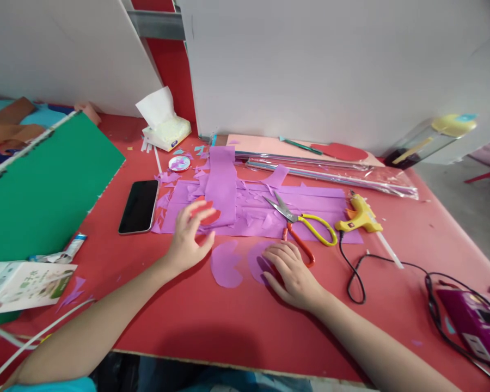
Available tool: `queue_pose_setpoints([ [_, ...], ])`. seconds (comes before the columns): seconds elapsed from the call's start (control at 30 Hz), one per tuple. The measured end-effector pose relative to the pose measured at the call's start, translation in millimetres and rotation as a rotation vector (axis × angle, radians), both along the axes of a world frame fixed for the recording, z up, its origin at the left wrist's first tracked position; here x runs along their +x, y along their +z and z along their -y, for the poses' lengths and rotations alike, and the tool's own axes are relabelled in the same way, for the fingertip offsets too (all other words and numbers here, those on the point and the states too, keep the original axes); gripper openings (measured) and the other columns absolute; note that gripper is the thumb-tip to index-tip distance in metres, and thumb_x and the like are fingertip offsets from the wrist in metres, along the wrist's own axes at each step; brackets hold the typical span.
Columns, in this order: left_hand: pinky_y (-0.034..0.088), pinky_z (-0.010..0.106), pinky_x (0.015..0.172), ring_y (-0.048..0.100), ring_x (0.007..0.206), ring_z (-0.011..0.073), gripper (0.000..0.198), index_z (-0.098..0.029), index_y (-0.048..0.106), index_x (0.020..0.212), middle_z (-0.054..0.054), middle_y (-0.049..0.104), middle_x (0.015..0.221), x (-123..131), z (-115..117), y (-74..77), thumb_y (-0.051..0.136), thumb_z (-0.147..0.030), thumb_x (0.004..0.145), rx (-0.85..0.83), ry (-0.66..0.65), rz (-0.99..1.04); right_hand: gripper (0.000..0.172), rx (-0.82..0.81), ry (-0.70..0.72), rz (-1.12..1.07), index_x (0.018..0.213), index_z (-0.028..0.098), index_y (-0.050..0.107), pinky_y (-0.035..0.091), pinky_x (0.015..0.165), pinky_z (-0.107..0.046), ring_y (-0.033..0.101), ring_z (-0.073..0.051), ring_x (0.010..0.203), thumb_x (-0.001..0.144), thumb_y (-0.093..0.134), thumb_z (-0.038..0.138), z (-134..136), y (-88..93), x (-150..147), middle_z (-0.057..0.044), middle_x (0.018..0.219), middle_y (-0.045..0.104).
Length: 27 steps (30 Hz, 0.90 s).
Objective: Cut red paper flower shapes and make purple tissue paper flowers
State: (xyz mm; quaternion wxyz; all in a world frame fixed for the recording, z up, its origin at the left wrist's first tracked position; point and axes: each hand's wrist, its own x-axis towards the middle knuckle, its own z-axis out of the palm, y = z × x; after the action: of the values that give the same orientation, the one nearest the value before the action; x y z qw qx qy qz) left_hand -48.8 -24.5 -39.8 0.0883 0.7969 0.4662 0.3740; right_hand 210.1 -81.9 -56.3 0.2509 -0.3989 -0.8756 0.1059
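My left hand (190, 239) hovers over the red table with its fingers apart and nothing between them. Just behind its fingertips lies a small red piece (210, 215) on a purple paper strip (221, 188). My right hand (293, 274) rests palm down, fingers loosely spread, partly over a rounded purple cutout (256, 259). Between the hands is another purple cutout (226, 268) with a jagged right edge. Scissors (294, 218) with one yellow and one red handle lie spread beyond my right hand, on a wide purple sheet (330, 202).
A yellow glue gun (360, 214) with a black cord lies right, near a purple power strip (471, 321). A phone (139, 207), tissue pack (169, 132) and green board (53, 185) are left. Wrapped sticks (335, 177) and a tilted bottle (428, 142) lie behind.
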Motion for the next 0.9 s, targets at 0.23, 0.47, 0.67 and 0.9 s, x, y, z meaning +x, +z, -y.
queue_pose_setpoints([
  [0.23,0.035,0.043,0.094,0.050,0.107,0.0243,0.026,-0.020,0.060,0.092,0.008,0.062,0.104,3,11,6.3,0.059,-0.015,0.067,-0.221,-0.762,-0.353,0.027,-0.026,0.008,0.015,0.105,0.015,0.049,0.035,0.091,-0.045,0.050,-0.024,0.096,0.079,0.048,0.018,0,-0.5,0,-0.011,0.099,0.058],
  [0.47,0.048,0.033,0.080,0.060,0.089,0.0180,0.019,-0.018,0.058,0.089,0.007,0.066,0.087,8,20,-11.7,0.044,-0.009,0.080,-0.244,-0.597,-0.114,0.027,-0.055,-0.005,0.057,0.105,0.015,0.050,0.034,0.093,-0.045,0.051,-0.023,0.095,0.079,0.047,0.019,1,-2.7,0,-0.010,0.099,0.059],
  [0.67,0.053,0.025,0.060,0.065,0.073,0.0142,0.035,-0.021,0.037,0.115,0.007,0.062,0.094,17,32,-9.0,0.047,-0.020,0.082,-0.730,-0.216,0.375,0.027,-0.068,-0.001,0.050,0.106,0.015,0.050,0.033,0.094,-0.047,0.051,-0.024,0.095,0.079,0.047,0.018,0,-2.6,-1,-0.011,0.099,0.059],
  [0.9,0.053,0.024,0.060,0.060,0.073,0.0111,0.029,-0.017,0.045,0.109,0.010,0.055,0.104,19,33,-13.0,0.047,-0.014,0.080,-0.362,-0.190,0.043,0.041,-0.086,0.062,0.088,0.111,0.013,0.050,0.028,0.096,-0.051,0.046,-0.027,0.105,0.074,0.052,0.027,2,1.1,1,-0.014,0.108,0.055],
])
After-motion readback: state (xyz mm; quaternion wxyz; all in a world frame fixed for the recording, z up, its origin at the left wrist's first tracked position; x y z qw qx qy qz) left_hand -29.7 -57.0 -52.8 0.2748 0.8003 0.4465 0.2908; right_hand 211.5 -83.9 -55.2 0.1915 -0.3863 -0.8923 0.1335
